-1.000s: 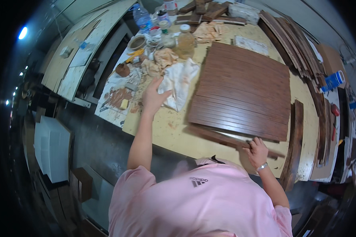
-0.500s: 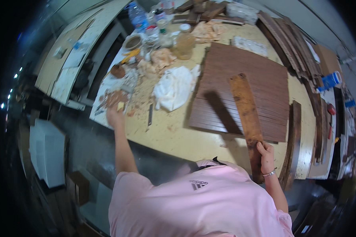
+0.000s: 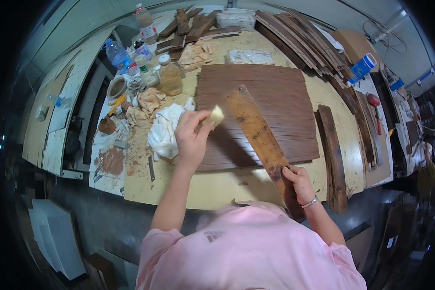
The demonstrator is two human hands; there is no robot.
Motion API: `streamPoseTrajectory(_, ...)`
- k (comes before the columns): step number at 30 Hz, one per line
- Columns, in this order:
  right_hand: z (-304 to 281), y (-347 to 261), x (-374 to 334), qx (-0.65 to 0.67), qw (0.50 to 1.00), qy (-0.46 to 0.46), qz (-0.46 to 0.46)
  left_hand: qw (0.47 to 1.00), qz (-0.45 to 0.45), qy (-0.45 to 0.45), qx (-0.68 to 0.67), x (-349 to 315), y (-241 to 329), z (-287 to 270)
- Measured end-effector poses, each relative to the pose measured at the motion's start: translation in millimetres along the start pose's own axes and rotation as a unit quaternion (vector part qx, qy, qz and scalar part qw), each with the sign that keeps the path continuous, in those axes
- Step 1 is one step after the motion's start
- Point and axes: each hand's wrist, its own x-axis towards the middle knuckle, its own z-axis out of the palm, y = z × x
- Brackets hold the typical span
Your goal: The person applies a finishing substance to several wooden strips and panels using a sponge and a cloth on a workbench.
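Note:
My left hand [image 3: 192, 135] is raised over the edge of the dark wood panel [image 3: 270, 96], its fingers closed on a small pale yellow block [image 3: 217, 115] that looks like a piece of sponge. In my right hand [image 3: 300, 184] I grip a long brown wooden board [image 3: 256, 128] near its lower end. The board is tilted, with its far end up over the panel, and has dark blotches and a small hole at the tip. The panel, grooved into strips, lies flat on the table. Left of it a crumpled white cloth [image 3: 165, 133] lies partly behind my left hand.
Bottles and jars [image 3: 170, 77] crowd the back left of the table, near tan rags [image 3: 150, 100]. A patch of brown paste [image 3: 109, 162] lies at the left edge. Stacked dark boards [image 3: 302, 43] stand at the back right; a loose board [image 3: 332, 154] lies right of the panel.
My left hand has moved from the brown paste at the left, up and right toward the board, carrying the yellow block. My right hand still grips the board. The whole view has shifted.

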Motion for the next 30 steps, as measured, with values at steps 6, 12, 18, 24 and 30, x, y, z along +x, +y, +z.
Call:
streamPoseTrajectory(6, -17.3, 9.5, -6.6, 0.028, 0.999, -0.006, -0.015, 0.997, 0.046, 0.066, -0.016, 33.4, 16.8, 48.1)
streamPoseTrajectory(12, -32.3, 15.5, -9.5, 0.053, 0.998, 0.027, -0.01, 0.969, 0.195, -0.151, 0.003, -53.9, 44.7, 76.8)
streamPoseTrajectory(18, -34.1, 16.5, -1.5, 0.045, 0.998, 0.042, -0.031, 0.983, 0.164, -0.068, 0.053, -6.6, 46.3, 76.9)
streamPoseTrajectory(24, -34.5, 6.7, 7.1, 0.006, 0.997, 0.057, -0.051, 0.958, 0.259, -0.114, 0.04, -31.5, 54.8, 96.3)
streamPoseTrajectory(30, -37.8, -16.6, 3.1, -0.019, 0.992, 0.065, -0.105, 0.948, 0.262, -0.178, -0.031, -75.9, 77.4, 101.6)
